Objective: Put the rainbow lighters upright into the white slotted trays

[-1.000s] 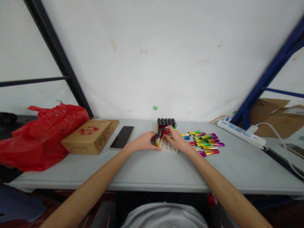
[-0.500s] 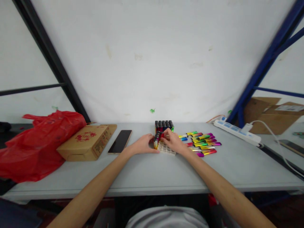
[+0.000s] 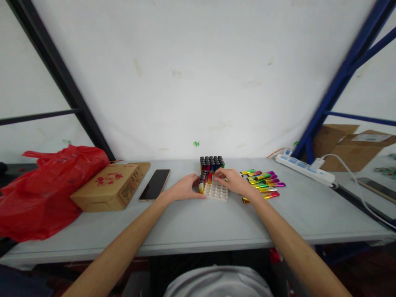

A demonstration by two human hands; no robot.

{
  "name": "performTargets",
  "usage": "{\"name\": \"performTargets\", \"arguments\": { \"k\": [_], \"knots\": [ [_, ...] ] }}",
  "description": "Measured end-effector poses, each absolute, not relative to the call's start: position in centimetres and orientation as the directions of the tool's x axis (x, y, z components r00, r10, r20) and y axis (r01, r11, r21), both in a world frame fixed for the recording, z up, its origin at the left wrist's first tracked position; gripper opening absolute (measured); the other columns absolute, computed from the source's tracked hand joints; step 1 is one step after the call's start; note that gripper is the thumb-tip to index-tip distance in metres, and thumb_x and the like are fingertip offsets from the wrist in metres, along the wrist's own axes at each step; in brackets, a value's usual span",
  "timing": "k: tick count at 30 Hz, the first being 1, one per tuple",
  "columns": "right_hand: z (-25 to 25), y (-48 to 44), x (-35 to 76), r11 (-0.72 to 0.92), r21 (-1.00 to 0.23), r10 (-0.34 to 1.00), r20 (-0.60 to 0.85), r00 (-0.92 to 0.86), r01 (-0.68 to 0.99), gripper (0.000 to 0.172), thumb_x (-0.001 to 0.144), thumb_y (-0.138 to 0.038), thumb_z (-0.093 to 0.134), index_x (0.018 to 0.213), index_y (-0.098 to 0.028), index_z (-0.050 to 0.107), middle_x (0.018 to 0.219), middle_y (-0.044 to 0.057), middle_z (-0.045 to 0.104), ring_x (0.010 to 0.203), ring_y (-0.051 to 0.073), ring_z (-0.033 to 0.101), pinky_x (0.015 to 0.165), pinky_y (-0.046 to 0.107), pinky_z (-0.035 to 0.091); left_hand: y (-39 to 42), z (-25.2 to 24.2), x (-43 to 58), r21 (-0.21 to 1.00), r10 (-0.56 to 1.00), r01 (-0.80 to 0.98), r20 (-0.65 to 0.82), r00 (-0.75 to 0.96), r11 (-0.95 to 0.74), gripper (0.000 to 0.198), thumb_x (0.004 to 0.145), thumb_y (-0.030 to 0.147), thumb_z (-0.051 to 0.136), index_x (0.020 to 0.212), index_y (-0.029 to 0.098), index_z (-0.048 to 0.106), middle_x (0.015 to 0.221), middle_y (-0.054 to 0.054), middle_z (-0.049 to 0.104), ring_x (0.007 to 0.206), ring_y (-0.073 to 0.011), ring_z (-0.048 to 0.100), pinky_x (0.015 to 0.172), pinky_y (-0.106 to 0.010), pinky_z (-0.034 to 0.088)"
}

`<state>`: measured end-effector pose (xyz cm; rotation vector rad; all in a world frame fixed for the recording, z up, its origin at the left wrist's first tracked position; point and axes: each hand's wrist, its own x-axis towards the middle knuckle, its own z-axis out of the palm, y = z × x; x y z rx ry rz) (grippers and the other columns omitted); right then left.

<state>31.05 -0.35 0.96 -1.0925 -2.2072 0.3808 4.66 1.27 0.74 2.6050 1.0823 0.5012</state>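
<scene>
A white tray with rows of round sockets lies in front of me. Along its left side stand several upright lighters with dark tops. A red-gold lighter stands in the back row. My left hand curves around the tray's left end, thumb at the front, fingers behind, gripping it beside the lighters. Over the back right of the tray, my right hand has bent, parted fingers with nothing visible between them. To its right lie loose, shiny coloured lighters.
Behind the tray stands a block of upright lighters. A phone, a cardboard box and a red plastic bag are on the left. A power strip with a white plug and cable lies on the right.
My right hand has let go of the red-gold lighter, now upright in the tray, and moved right. My left hand stays at the tray's left end. The view has shifted slightly.
</scene>
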Motion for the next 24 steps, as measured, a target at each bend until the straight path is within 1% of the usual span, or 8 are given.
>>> {"name": "performTargets", "arguments": {
  "k": [4, 8, 11, 15, 17, 20, 24],
  "knots": [
    [3.2, -1.6, 35.4, 0.522, -0.489, 0.850, 0.371, -0.374, 0.699, 0.021, 0.097, -0.038, 0.056, 0.100, -0.022, 0.070, 0.092, 0.006, 0.077, 0.081, 0.022, 0.071, 0.077, 0.034, 0.054, 1.3, 0.7, 4.6, 0.377, 0.726, 0.632, 0.201, 0.658, -0.677, 0.064, 0.067, 0.073, 0.075, 0.095, 0.017, 0.063, 0.097, -0.010, 0.067, 0.088, -0.0294, 0.064, 0.077, -0.036, 0.049],
    [3.8, -4.4, 41.9, 0.430, -0.436, 0.889, 0.358, -0.286, 0.791, 0.029, 0.096, -0.045, 0.055, 0.101, -0.021, 0.070, 0.101, 0.009, 0.076, 0.092, 0.026, 0.071, 0.086, 0.040, 0.055, 1.2, 0.8, 4.6, 0.367, 0.720, 0.633, 0.187, 0.668, -0.682, 0.066, 0.069, 0.074, 0.073, 0.100, 0.017, 0.063, 0.102, -0.011, 0.066, 0.093, -0.0297, 0.063, 0.084, -0.038, 0.050],
    [2.1, -7.4, 46.3, 0.386, -0.368, 0.880, 0.421, -0.219, 0.846, 0.033, 0.095, -0.048, 0.055, 0.109, -0.023, 0.071, 0.111, 0.012, 0.073, 0.102, 0.029, 0.068, 0.095, 0.045, 0.053, 1.0, 1.0, 4.7, 0.386, 0.721, 0.626, 0.181, 0.669, -0.678, 0.066, 0.069, 0.071, 0.075, 0.104, 0.017, 0.063, 0.104, -0.010, 0.067, 0.095, -0.0299, 0.063, 0.087, -0.038, 0.050],
    [-1.6, -11.0, 49.3, 0.320, -0.308, 0.856, 0.499, -0.135, 0.896, 0.034, 0.096, -0.049, 0.052, 0.110, -0.023, 0.070, 0.107, 0.013, 0.071, 0.103, 0.031, 0.067, 0.096, 0.049, 0.054, 1.0, 1.0, 4.8, 0.401, 0.722, 0.618, 0.191, 0.666, -0.676, 0.065, 0.067, 0.070, 0.076, 0.105, 0.018, 0.064, 0.106, -0.010, 0.067, 0.096, -0.0303, 0.064, 0.088, -0.038, 0.050],
    [-3.0, -12.1, 49.6, 0.315, -0.306, 0.859, 0.495, -0.133, 0.898, 0.033, 0.096, -0.049, 0.052, 0.112, -0.025, 0.069, 0.109, 0.012, 0.071, 0.105, 0.031, 0.067, 0.097, 0.049, 0.054, 1.1, 0.9, 4.8, 0.400, 0.721, 0.617, 0.198, 0.664, -0.678, 0.065, 0.067, 0.070, 0.076, 0.103, 0.017, 0.064, 0.106, -0.010, 0.067, 0.096, -0.0306, 0.064, 0.088, -0.038, 0.050],
    [-3.8, -12.5, 50.0, 0.308, -0.334, 0.866, 0.485, -0.118, 0.891, 0.034, 0.096, -0.050, 0.054, 0.116, -0.026, 0.067, 0.108, 0.011, 0.072, 0.102, 0.030, 0.069, 0.093, 0.047, 0.056, 1.2, 0.7, 4.7, 0.408, 0.718, 0.607, 0.218, 0.661, -0.682, 0.066, 0.066, 0.070, 0.077, 0.103, 0.018, 0.065, 0.106, -0.010, 0.068, 0.095, -0.0303, 0.064, 0.088, -0.038, 0.050],
    [-3.3, -11.1, 52.1, 0.231, -0.394, 0.851, 0.525, 0.011, 0.890, 0.036, 0.097, -0.050, 0.050, 0.115, -0.023, 0.067, 0.114, 0.013, 0.072, 0.092, 0.028, 0.072, 0.085, 0.044, 0.059, 1.2, 0.7, 4.7, 0.414, 0.717, 0.604, 0.211, 0.665, -0.681, 0.066, 0.067, 0.071, 0.076, 0.105, 0.018, 0.065, 0.106, -0.010, 0.068, 0.095, -0.0301, 0.064, 0.087, -0.038, 0.050]
  ]
}}
